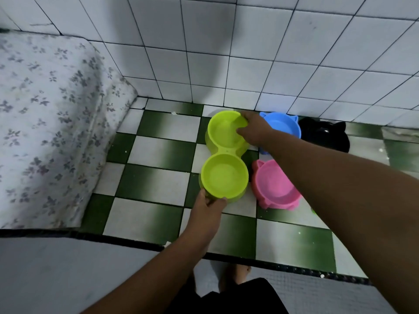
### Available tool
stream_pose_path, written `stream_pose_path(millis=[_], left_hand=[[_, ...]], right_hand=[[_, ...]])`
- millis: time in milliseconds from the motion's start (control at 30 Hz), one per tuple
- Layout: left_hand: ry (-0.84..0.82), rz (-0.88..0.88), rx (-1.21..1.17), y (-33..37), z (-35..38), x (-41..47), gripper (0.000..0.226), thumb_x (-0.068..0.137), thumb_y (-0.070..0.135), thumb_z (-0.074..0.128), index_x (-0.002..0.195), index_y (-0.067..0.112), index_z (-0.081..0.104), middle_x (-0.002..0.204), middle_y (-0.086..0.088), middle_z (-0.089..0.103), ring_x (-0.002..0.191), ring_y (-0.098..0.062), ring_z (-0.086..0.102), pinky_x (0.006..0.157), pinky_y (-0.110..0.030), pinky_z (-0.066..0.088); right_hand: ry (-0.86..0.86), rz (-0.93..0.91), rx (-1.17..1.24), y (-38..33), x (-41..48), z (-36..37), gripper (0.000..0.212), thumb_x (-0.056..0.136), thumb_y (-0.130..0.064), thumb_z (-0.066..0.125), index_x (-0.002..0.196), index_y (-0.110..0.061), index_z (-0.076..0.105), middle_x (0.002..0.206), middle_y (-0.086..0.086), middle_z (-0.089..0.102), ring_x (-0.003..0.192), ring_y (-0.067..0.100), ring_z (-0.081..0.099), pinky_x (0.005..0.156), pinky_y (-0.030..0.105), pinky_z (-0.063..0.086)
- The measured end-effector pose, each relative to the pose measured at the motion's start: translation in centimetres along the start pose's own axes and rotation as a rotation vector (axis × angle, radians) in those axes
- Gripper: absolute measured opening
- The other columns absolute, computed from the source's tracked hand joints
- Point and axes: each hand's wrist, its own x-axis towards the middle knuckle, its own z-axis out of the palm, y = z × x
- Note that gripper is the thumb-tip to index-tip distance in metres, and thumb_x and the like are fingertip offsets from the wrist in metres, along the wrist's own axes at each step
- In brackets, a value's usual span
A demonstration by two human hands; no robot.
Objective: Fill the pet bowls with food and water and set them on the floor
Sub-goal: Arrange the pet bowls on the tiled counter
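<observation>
- Lime-green plastic double pet bowl (225, 180) is low over the checkered floor (158, 152) by the far wall, long axis pointing straight away from the person.
- Left hand (209, 208) pinches the near rim, right hand (255, 130) grips the far one.

A mattress (45, 109) with a grey flower pattern on pale cloth lies at the left side. Behind the mattress and to its right stands the wall (249, 53), covered with white square tiles and dark joints; a broad soft shadow falls on it. Right of the mattress, the floor (158, 155) is a checkerboard of green and white tiles. In front of the mattress runs a dark strip (113, 237), then a plain grey surface (68, 273).
</observation>
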Motion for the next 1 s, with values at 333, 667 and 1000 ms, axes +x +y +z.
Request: stream_pose_path(millis=[333, 667, 1000], left_hand=[[-0.016, -0.026, 0.044, 0.2, -0.2, 0.0, 0.059, 0.077, 0.033, 0.068, 0.136, 0.037, 0.056, 0.127, 0.006, 0.069, 0.126, -0.034, 0.054, 0.110, -0.057, 0.041], [-0.078, 0.030, 0.049, 1.4, -1.2, -1.3, 0.052, 0.074, 0.033, 0.065, 0.123, 0.046, 0.056, 0.119, 0.016, 0.070, 0.103, -0.013, 0.062, 0.094, -0.038, 0.051], [-0.175, 0.147, 0.130, 1.9, -4.3, -3.0, 0.047, 0.090, 0.014, 0.066, 0.130, 0.033, 0.049, 0.115, 0.015, 0.066, 0.091, -0.013, 0.057, 0.076, -0.030, 0.046]], right_hand=[[0.018, -0.013, 0.017, 0.6, 0.7, 0.2, 0.061, 0.092, -0.018, 0.065, 0.147, -0.012, 0.041, 0.142, 0.014, 0.051, 0.126, 0.028, 0.051, 0.089, 0.025, 0.038], [0.196, -0.029, 0.007, -0.9, -1.8, 0.2, 0.064, 0.089, -0.026, 0.068, 0.146, -0.012, 0.043, 0.145, 0.013, 0.045, 0.134, 0.027, 0.045, 0.105, 0.027, 0.035], [0.419, -0.056, 0.071, -1.3, -11.9, 3.5, 0.053, 0.089, -0.023, 0.067, 0.139, -0.012, 0.050, 0.139, 0.012, 0.051, 0.129, 0.024, 0.047, 0.096, 0.020, 0.030]])
